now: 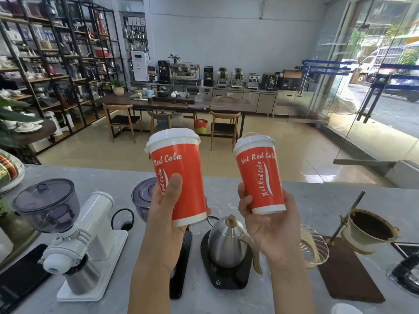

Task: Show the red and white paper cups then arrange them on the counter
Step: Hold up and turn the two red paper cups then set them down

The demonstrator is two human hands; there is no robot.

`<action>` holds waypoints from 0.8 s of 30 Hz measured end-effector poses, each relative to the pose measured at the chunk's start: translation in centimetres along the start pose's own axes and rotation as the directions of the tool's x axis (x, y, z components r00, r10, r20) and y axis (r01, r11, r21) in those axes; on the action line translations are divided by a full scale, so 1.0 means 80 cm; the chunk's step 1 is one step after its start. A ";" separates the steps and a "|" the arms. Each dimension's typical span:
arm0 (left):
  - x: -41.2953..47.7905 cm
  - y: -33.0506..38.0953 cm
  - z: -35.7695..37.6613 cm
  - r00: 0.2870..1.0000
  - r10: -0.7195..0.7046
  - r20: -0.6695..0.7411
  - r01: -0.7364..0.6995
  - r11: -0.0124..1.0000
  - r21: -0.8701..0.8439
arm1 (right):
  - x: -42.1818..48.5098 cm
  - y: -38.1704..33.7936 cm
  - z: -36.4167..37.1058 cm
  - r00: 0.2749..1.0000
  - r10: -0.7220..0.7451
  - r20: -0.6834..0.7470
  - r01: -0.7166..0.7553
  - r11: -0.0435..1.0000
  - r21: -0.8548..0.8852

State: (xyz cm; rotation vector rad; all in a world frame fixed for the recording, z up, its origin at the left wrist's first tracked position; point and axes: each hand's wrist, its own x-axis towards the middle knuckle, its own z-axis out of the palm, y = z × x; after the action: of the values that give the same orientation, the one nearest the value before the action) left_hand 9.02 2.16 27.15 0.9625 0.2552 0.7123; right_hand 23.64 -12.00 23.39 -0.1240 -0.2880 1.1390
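Centre frame, the left hand (169, 206) and right hand (264, 219) each grip a lidded red-and-white left cup (179, 175) and right cup (260, 173), contents hidden, above the worktop (317, 196).

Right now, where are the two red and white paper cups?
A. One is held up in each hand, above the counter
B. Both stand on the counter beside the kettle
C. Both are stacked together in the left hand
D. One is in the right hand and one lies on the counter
A: the left hand grips the left cup and the right hand grips the right cup, both lifted above the counter.
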 end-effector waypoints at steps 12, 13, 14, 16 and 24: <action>0.001 -0.009 -0.023 0.980 -0.039 0.195 0.104 0.935 -0.338 | -0.009 0.000 0.014 0.989 -0.108 -0.105 0.086 0.977 -0.195; 0.001 -0.011 -0.023 0.983 -0.033 0.180 0.090 0.944 -0.319 | -0.009 0.000 0.015 0.983 -0.146 -0.110 0.116 0.965 -0.236; 0.002 -0.014 -0.023 0.985 -0.027 0.171 0.079 0.949 -0.306 | -0.009 0.000 0.017 0.975 -0.184 -0.124 0.143 0.948 -0.285; 0.004 -0.018 -0.027 0.985 -0.020 0.170 0.067 0.958 -0.279 | -0.011 0.000 0.018 0.966 -0.212 -0.150 0.153 0.930 -0.334; 0.010 -0.026 -0.028 0.983 -0.075 0.166 0.122 0.948 -0.292 | -0.014 -0.002 0.018 0.968 -0.155 -0.195 0.086 0.943 -0.323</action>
State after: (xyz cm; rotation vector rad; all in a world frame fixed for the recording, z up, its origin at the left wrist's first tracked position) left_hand 9.44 3.43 24.24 0.7022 0.0556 0.5620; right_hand 22.95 -13.20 24.64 -0.5024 -0.2745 0.9405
